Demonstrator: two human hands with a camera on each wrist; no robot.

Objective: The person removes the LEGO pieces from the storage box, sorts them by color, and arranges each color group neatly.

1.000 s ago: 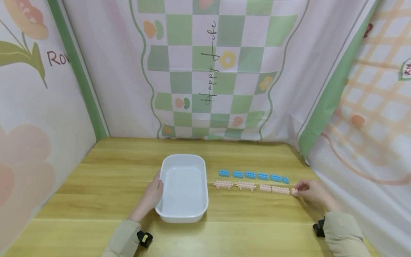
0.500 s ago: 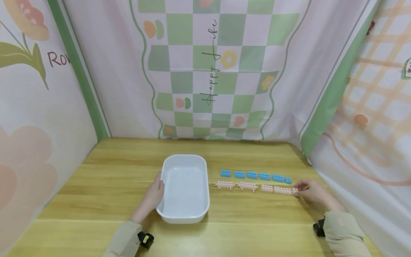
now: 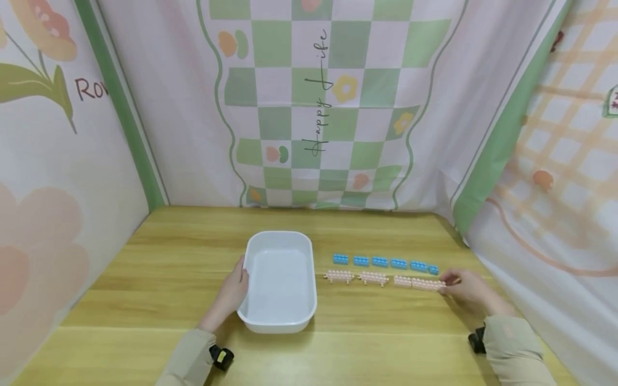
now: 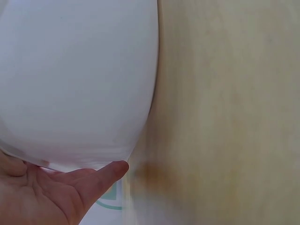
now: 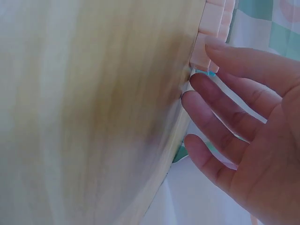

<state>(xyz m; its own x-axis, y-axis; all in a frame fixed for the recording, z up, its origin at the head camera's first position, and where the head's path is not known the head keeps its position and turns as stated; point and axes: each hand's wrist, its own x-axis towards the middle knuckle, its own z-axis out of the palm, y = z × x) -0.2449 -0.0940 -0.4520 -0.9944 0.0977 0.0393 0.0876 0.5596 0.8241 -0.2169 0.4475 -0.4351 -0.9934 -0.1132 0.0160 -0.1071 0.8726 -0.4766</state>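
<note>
A white rectangular tray [image 3: 277, 287] stands on the table, and my left hand [image 3: 234, 292] holds its left side. In the left wrist view a finger lies along the tray's outer wall [image 4: 79, 79]; part of the hand is hidden behind it. At the right end of a row of pink building bricks [image 3: 427, 284], my right hand [image 3: 465, 289] pinches the last small brick [image 5: 200, 54] between thumb and index finger. That brick meets its neighbour in the row. The other fingers of this hand are spread below it, off the bricks.
Several blue building bricks [image 3: 380, 261] form a row behind the pink ones. Two pink pieces with side pegs [image 3: 339, 276] lie at the pink row's left end, near the tray. A patterned curtain [image 3: 318, 107] encloses the wooden table [image 3: 367, 343] at the back and sides.
My right hand has brought the small pink brick left against the end of the row, closing the gap seen earlier. The left hand stays on the tray.
</note>
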